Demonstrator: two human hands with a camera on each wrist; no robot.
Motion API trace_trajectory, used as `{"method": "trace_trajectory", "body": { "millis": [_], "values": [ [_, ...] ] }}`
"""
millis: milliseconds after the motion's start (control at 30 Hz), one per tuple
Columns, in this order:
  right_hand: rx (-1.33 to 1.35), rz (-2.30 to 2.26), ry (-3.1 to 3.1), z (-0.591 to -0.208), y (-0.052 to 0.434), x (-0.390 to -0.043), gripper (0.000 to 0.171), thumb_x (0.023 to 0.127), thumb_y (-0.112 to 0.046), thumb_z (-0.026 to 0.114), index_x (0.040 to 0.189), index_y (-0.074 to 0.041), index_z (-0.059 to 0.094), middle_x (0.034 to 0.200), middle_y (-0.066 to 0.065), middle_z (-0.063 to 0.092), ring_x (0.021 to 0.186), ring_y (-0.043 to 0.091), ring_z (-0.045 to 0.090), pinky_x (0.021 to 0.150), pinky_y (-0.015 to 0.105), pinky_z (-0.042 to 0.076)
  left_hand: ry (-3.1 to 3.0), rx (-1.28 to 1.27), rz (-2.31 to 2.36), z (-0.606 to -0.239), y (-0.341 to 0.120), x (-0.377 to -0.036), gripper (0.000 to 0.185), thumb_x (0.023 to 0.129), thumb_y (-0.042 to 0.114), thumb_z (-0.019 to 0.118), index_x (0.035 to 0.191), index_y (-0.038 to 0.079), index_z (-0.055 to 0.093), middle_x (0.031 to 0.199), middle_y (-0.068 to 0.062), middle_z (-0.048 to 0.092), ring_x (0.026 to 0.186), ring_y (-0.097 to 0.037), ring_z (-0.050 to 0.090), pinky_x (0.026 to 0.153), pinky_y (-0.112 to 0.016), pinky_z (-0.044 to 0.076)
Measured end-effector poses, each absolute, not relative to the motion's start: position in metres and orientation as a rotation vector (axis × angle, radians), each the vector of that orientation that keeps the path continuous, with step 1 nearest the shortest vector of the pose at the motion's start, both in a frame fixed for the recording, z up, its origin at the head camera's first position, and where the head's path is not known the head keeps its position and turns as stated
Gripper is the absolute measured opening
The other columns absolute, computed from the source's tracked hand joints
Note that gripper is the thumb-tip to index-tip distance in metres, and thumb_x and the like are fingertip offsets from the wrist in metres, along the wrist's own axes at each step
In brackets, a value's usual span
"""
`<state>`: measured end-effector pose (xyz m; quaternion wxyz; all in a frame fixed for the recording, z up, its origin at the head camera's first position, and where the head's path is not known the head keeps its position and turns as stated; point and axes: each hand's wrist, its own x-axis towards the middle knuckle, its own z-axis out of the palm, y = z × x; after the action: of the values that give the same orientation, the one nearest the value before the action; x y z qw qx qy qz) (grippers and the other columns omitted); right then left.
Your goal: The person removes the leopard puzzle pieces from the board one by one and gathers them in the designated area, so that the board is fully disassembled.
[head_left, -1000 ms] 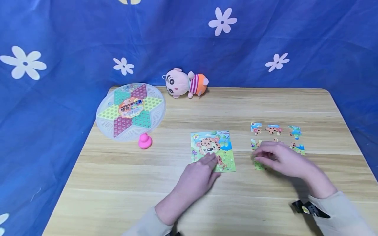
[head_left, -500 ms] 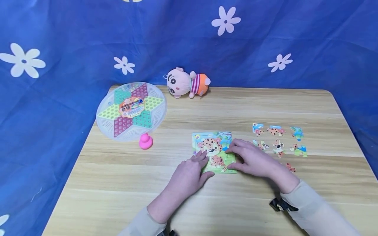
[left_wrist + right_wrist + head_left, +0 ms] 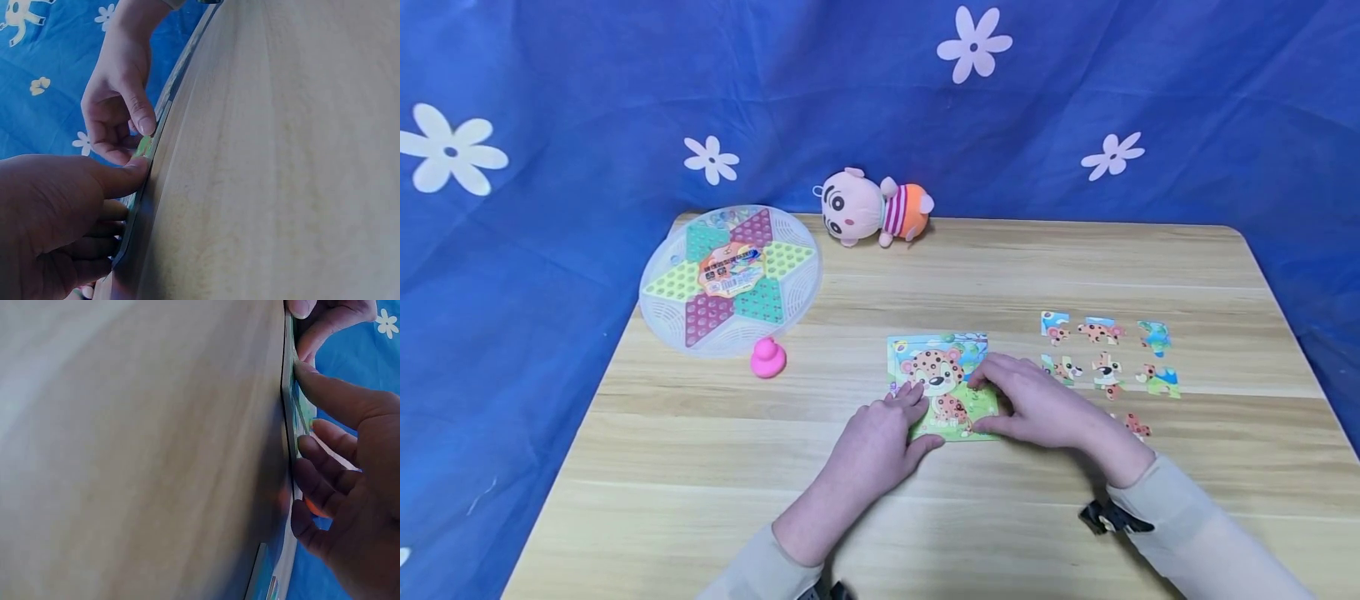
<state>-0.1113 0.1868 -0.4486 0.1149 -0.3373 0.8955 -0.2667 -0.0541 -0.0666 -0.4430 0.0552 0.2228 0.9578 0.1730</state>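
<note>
I work on a broad pale wooden table [image 3: 820, 517], backed on every side by a blue cloth with white flowers [image 3: 550, 125]. Far off beyond my left hand lies a round clear plastic Chinese-checkers board with a coloured star [image 3: 730, 279], a small pink rubber duck [image 3: 768, 358] just at its near edge, and a plush doll in a striped orange shirt [image 3: 874, 209] on its side at the table's far edge.

Directly between my two hands lies the square cardboard leopard puzzle board [image 3: 942, 375], flat, its sides roughly square to the table edge. My left hand [image 3: 880, 446] rests on its near left corner with the fingers laid out straight, pressing it still; nothing is gripped. My right hand [image 3: 1037, 408] is on the board's right part, fingers bent down onto the picture, the thumb along the near edge; in the right wrist view my fingertips [image 3: 309, 447] touch the board's surface at what seems a green puzzle piece [image 3: 144, 147], but I cannot tell whether I pinch it or only press it. The right hand is the nearer to that spot.

Out past my right hand, well apart from the board, the loose jigsaw pieces [image 3: 1105, 354] lie in rows, with one small spotted piece [image 3: 1137, 427] alone just beside my right wrist.
</note>
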Motion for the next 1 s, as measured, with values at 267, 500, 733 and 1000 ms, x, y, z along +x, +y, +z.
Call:
{"method": "trace_trajectory", "body": {
  "millis": [267, 500, 733, 1000],
  "values": [
    [-0.964, -0.768, 2.619, -0.445, 0.186, -0.108, 0.056, 0.076, -0.049, 0.081, 0.120, -0.022, 0.060, 0.104, -0.017, 0.060, 0.087, 0.006, 0.053, 0.079, 0.030, 0.037, 2.910, 0.664, 0.534, -0.443, -0.067, -0.054, 0.060, 0.089, 0.054, 0.066, 0.129, 0.009, 0.065, 0.141, -0.008, 0.053, 0.129, -0.023, 0.050, 0.095, -0.048, 0.049],
    [-0.993, -0.741, 2.598, -0.443, 0.188, -0.106, 0.059, 0.079, -0.048, 0.079, 0.128, -0.020, 0.062, 0.112, -0.016, 0.060, 0.084, 0.010, 0.052, 0.078, 0.031, 0.038, 2.901, 0.644, 0.526, -0.443, -0.067, -0.053, 0.061, 0.089, 0.055, 0.065, 0.130, 0.010, 0.064, 0.142, -0.007, 0.051, 0.129, -0.024, 0.049, 0.094, -0.050, 0.049],
    [-1.027, -0.733, 2.603, -0.441, 0.189, -0.104, 0.061, 0.078, -0.044, 0.081, 0.131, -0.022, 0.060, 0.096, -0.017, 0.060, 0.073, 0.006, 0.049, 0.073, 0.030, 0.035, 2.901, 0.642, 0.522, -0.444, -0.067, -0.053, 0.062, 0.089, 0.055, 0.064, 0.131, 0.010, 0.063, 0.142, -0.007, 0.051, 0.130, -0.024, 0.049, 0.095, -0.050, 0.049],
    [-1.068, -0.679, 2.620, -0.435, 0.186, -0.104, 0.062, 0.077, -0.045, 0.082, 0.131, -0.022, 0.062, 0.097, -0.018, 0.060, 0.071, 0.004, 0.046, 0.073, 0.031, 0.032, 2.903, 0.643, 0.538, -0.444, -0.068, -0.052, 0.062, 0.088, 0.055, 0.065, 0.131, 0.010, 0.063, 0.142, -0.006, 0.051, 0.131, -0.023, 0.048, 0.097, -0.050, 0.047]
  ]
}}
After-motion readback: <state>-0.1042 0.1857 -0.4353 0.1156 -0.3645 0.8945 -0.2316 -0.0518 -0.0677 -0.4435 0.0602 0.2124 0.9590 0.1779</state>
